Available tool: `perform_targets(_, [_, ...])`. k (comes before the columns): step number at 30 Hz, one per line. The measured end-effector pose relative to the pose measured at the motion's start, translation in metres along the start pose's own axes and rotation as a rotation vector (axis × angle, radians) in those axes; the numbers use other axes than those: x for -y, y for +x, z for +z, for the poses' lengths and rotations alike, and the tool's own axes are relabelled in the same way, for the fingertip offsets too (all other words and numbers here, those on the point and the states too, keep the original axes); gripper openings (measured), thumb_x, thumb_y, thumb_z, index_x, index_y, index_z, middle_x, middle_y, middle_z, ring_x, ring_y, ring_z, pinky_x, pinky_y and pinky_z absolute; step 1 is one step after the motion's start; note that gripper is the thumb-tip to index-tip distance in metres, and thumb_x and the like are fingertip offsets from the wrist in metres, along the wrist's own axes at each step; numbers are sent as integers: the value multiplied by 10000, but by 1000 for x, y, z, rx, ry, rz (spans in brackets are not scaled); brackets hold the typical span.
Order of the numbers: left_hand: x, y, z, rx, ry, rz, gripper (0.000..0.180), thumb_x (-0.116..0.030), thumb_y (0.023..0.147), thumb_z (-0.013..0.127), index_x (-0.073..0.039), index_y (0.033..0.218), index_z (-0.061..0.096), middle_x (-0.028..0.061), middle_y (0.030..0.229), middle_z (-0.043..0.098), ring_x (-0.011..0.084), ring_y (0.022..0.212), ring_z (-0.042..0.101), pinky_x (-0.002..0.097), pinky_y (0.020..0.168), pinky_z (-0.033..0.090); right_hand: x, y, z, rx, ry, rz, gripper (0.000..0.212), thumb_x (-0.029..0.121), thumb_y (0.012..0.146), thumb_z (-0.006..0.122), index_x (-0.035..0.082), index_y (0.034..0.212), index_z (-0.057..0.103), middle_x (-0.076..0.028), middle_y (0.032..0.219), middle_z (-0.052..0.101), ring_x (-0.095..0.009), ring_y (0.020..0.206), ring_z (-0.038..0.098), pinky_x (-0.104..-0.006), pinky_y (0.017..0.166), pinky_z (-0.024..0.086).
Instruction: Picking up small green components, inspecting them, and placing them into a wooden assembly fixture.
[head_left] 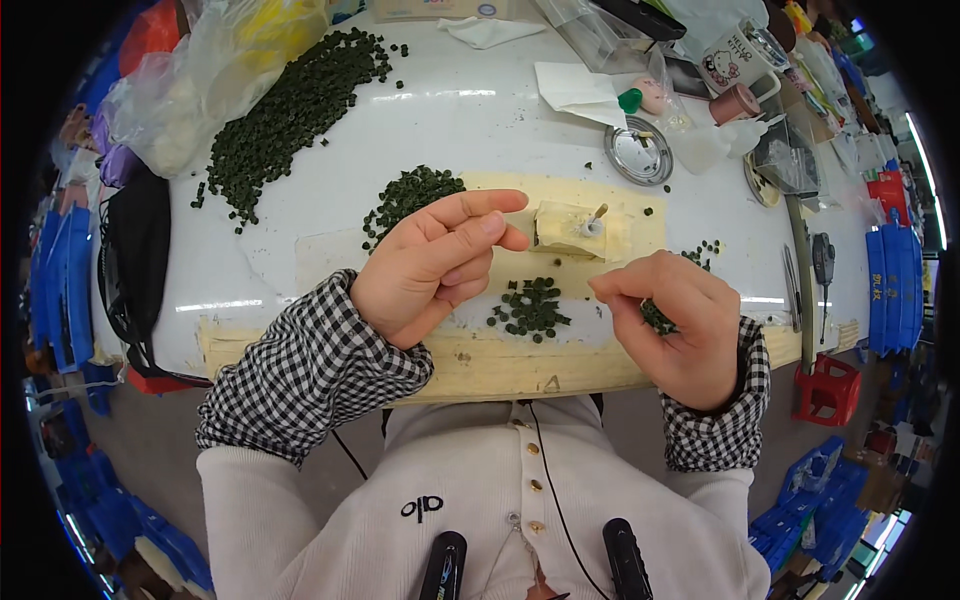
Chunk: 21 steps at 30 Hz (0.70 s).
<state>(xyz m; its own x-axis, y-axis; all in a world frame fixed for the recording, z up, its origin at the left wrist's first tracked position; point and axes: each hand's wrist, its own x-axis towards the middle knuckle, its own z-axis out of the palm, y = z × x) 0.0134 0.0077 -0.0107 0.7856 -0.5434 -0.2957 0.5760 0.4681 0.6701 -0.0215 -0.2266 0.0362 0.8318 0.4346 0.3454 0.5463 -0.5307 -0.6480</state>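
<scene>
My left hand (430, 262) hovers left of a yellowish block (565, 228), index finger stretched out and thumb pressed to the other curled fingers. On the right, my right hand (685, 325) is closed in a pinch, its fingertips just below the block. Whatever either hand holds, if anything, is too small or hidden. A short white fitting with a brass-coloured pin (597, 220) stands up from the block. Small dark green pieces (532, 310) lie between my hands. A denser heap of such pieces (412, 196) sits behind my left hand, and a few more (708, 250) lie by my right hand.
A large dark green pile (290, 125) spreads at the back left beside plastic bags (190, 90). A round metal dish (638, 152), white paper (580, 92) and a mug (735, 60) stand back right. Tweezers (792, 288) and a screwdriver (823, 275) lie far right.
</scene>
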Motion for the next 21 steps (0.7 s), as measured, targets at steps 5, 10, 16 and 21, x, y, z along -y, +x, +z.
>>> perform_targets(5, [0,3,-7,-2,31,35,237,-140,970,479,3,1144,554,18,905,604,5,531,289,142,470,275,2,11,4,15,23,25,163,-74,731,647,-10,882,643,-107,768,637,-212,646,618,-278,572,482])
perform_targets(10, [-4,2,-7,-87,46,57,264,-138,967,483,11,1176,543,26,929,603,2,528,288,141,463,275,-11,-2,19,26,-102,35,136,-24,738,681,4,865,643,-94,743,619,-229,653,616,-308,570,490])
perform_targets(16, [-3,3,-4,-95,66,63,260,-117,962,485,8,1181,547,33,933,605,-2,527,291,137,461,280,-19,-6,36,183,-592,-188,292,91,714,600,29,997,630,-34,752,537,-147,627,586,-268,521,474])
perform_targets(21, [-2,4,-7,-97,61,61,242,-125,959,500,-9,1162,559,32,914,613,-5,519,295,139,456,284,-16,6,42,268,-674,-278,252,100,743,596,19,980,627,-20,737,528,-123,660,591,-245,529,482])
